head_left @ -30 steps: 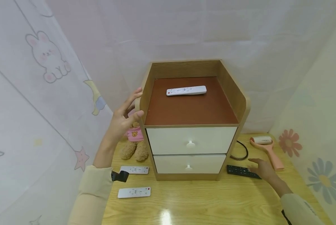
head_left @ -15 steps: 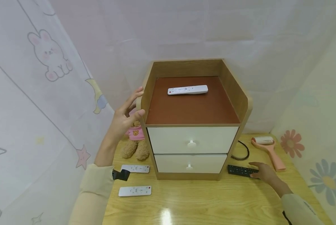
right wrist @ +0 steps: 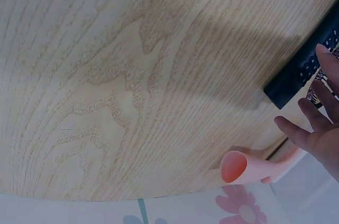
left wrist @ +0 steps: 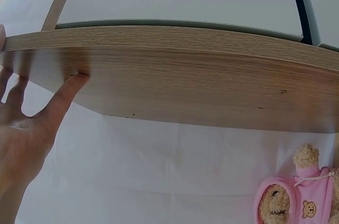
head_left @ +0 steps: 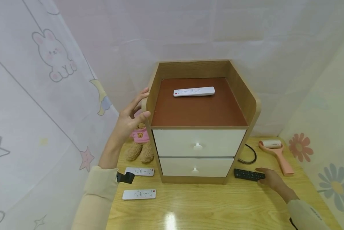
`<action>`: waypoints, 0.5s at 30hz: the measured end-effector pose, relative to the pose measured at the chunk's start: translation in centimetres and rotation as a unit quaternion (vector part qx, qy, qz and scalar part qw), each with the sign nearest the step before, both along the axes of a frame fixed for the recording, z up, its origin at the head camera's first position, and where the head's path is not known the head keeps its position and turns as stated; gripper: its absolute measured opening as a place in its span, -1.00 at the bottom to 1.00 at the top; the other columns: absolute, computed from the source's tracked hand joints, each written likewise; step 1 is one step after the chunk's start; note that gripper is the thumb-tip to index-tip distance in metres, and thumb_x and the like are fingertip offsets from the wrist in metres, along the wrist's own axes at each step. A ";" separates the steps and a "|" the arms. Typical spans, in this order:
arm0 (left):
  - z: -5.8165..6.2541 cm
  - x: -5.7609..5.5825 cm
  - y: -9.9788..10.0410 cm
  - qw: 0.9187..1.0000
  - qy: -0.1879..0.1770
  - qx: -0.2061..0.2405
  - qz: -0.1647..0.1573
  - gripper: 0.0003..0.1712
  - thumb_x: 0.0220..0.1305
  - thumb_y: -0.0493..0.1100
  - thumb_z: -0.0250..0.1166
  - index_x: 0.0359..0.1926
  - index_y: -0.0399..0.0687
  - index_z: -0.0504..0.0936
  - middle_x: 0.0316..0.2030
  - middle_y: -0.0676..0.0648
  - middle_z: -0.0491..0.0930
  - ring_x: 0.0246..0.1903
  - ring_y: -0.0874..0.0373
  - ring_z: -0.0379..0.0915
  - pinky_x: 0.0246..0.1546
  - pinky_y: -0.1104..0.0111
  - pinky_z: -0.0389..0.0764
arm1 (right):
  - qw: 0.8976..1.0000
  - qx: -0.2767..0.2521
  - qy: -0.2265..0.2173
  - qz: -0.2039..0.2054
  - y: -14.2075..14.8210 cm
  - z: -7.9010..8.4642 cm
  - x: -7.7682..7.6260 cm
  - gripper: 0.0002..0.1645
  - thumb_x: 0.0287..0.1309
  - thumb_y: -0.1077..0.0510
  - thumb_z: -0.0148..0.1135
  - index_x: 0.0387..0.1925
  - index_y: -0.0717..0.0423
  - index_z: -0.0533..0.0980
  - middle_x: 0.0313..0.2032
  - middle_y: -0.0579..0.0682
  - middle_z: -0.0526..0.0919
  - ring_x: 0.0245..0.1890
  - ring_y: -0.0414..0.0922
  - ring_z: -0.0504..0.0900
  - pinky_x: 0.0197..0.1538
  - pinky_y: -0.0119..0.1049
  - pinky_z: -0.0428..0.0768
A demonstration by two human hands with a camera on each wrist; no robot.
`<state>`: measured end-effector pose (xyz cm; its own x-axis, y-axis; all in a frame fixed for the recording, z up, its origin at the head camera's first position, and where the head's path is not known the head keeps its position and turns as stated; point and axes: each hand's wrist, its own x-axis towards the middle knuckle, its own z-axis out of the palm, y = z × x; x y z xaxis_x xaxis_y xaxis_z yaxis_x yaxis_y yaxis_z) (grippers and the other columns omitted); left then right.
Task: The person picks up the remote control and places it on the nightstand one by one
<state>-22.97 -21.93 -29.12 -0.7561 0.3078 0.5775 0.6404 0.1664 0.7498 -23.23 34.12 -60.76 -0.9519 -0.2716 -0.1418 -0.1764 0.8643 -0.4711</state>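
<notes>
My right hand is at the right end of a black remote control on the table, thumb and fingers pinching its two long edges. In the right wrist view, part of the remote shows beside the fingers. My left hand rests against the left side panel of a small wooden cabinet, thumb at the front edge. From the left wrist, one extended fingertip presses on the panel. Both white drawers, the upper and the lower, sit closed. A white remote lies on the cabinet's top.
Two more white remotes, one nearer and one farther, lie left of the cabinet. A teddy bear in pink sits behind them. To the right are a black coiled cord and a pink lint roller. Printed curtains surround the table.
My right hand has come down onto the black remote, its fingers closing around the end. My left hand stays on the panel. The head view has shifted slightly.
</notes>
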 end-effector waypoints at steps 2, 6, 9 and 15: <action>0.1 0.0 0.0 1.000 0.002 -0.002 0.000 -0.37 0.30 -0.49 0.11 0.37 -0.26 0.25 0.46 -0.08 0.10 0.40 0.01 0.05 0.24 0.31 0.36 | 1.000 0.003 0.008 0.004 0.0 -0.3 -0.1 -0.32 -0.08 0.33 0.44 0.11 0.48 0.43 -0.02 0.53 0.51 -0.22 0.29 0.61 -0.20 0.10 0.60; 0.2 0.0 0.0 1.000 0.002 -0.002 0.002 -0.38 0.30 -0.49 0.12 0.37 -0.26 0.25 0.45 -0.08 0.11 0.38 0.00 0.10 0.21 0.29 0.40 | 1.000 0.005 0.016 0.006 -0.2 -0.5 -0.2 -0.35 -0.09 0.34 0.45 0.09 0.46 0.46 -0.05 0.51 0.53 -0.30 0.26 0.62 -0.27 0.05 0.61; 0.1 0.0 0.0 1.000 0.008 -0.001 0.000 -0.38 0.30 -0.48 0.13 0.36 -0.28 0.26 0.45 -0.10 0.11 0.39 0.05 0.08 0.29 0.15 0.30 | 1.000 0.006 0.019 0.007 -0.3 -0.6 0.0 -0.36 -0.11 0.34 0.47 0.06 0.47 0.47 -0.08 0.49 0.56 -0.29 0.27 0.61 -0.25 0.07 0.61; 0.0 -0.1 0.0 1.000 0.018 -0.004 -0.002 -0.40 0.31 -0.44 0.14 0.36 -0.30 0.25 0.45 -0.13 0.10 0.42 0.11 0.02 0.33 -0.07 0.13 | 1.000 0.003 0.027 0.004 -0.2 -1.2 0.3 -0.37 -0.15 0.39 0.43 0.04 0.48 0.47 -0.10 0.47 0.57 -0.13 0.39 0.55 -0.14 0.19 0.56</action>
